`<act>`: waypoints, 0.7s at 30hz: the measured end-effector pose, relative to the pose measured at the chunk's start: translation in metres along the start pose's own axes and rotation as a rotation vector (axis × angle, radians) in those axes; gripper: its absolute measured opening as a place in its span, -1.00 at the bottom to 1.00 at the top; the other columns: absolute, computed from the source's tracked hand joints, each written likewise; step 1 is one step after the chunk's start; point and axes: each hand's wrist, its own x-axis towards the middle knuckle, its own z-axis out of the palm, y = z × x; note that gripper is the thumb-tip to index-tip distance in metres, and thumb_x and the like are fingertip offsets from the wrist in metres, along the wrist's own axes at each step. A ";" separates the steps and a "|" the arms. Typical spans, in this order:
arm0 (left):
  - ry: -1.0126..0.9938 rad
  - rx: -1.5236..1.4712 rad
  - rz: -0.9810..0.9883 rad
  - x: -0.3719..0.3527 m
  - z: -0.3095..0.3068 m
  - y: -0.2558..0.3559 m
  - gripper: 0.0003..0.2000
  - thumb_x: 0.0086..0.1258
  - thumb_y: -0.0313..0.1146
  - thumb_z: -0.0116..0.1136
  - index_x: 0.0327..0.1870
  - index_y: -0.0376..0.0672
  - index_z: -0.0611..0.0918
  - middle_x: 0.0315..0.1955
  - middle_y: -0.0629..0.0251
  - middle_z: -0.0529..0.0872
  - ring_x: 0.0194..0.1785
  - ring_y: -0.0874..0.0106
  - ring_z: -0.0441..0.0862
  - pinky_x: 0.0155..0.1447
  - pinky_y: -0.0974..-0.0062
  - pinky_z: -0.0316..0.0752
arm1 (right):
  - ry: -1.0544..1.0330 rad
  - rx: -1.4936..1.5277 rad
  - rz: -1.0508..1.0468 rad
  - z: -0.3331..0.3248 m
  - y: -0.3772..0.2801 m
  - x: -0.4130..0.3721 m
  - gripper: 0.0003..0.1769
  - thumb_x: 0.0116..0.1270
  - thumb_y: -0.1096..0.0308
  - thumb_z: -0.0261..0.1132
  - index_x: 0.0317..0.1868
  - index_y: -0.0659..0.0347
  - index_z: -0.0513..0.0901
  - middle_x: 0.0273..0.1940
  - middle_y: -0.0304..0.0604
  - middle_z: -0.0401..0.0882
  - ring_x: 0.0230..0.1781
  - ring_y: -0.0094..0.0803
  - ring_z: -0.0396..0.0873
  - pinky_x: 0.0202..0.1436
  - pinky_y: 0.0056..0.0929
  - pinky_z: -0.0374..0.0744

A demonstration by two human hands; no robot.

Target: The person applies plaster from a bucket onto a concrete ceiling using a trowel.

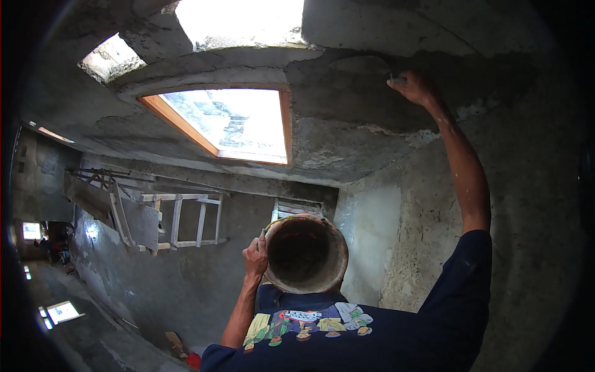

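Note:
My right hand (411, 88) is raised high at the wall, its fingers wrapped round the handle of a trowel. The trowel's blade (362, 64) lies flat along a dark, damp-looking band of plaster (347, 93) above and right of a wood-framed window. Lower down, in front of my chest, my left hand (255, 255) grips the rim of a round bucket (343, 251). The bucket's mouth faces up toward me, and its rim is crusted with mortar. Its inside is dark, with the bottom in shadow.
The window (286, 124) has an orange-brown wooden frame; bright openings (242, 25) are above it. A wooden trestle (176, 220) with boards stands on the left. Rough plastered wall (427, 204) rises on the right. Far left, a person (42, 245) is small and dim.

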 end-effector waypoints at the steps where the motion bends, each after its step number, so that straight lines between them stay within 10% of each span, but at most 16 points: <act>1: 0.000 0.000 0.001 -0.001 -0.001 -0.001 -0.60 0.52 -0.14 -0.07 -0.42 -0.32 0.54 -0.65 -0.07 0.44 -0.62 0.14 0.31 -0.45 0.21 0.30 | 0.010 -0.001 -0.010 -0.002 0.001 -0.001 -0.40 0.22 -0.19 0.25 -0.13 0.27 0.67 -0.25 0.15 0.66 -0.18 0.04 0.64 -0.11 -0.16 0.56; 3: -0.022 -0.004 -0.029 0.001 0.000 -0.001 -0.62 0.51 -0.15 -0.08 -0.44 -0.30 0.49 -0.59 -0.15 0.49 -0.48 -0.17 0.46 -0.44 0.10 0.31 | 0.023 -0.006 -0.020 -0.006 0.004 -0.003 -0.41 0.23 -0.18 0.25 -0.13 0.25 0.67 -0.25 0.13 0.67 -0.19 0.03 0.64 -0.11 -0.18 0.56; 21: -0.002 0.005 0.001 0.003 0.002 -0.007 -0.61 0.51 -0.14 -0.06 -0.40 -0.32 0.55 -0.58 -0.15 0.49 -0.51 -0.12 0.46 -0.43 0.15 0.33 | -0.061 0.003 0.040 0.078 0.026 -0.005 -0.42 0.23 -0.17 0.29 -0.33 0.32 0.61 -0.51 0.01 0.59 -0.41 -0.17 0.62 -0.29 -0.18 0.51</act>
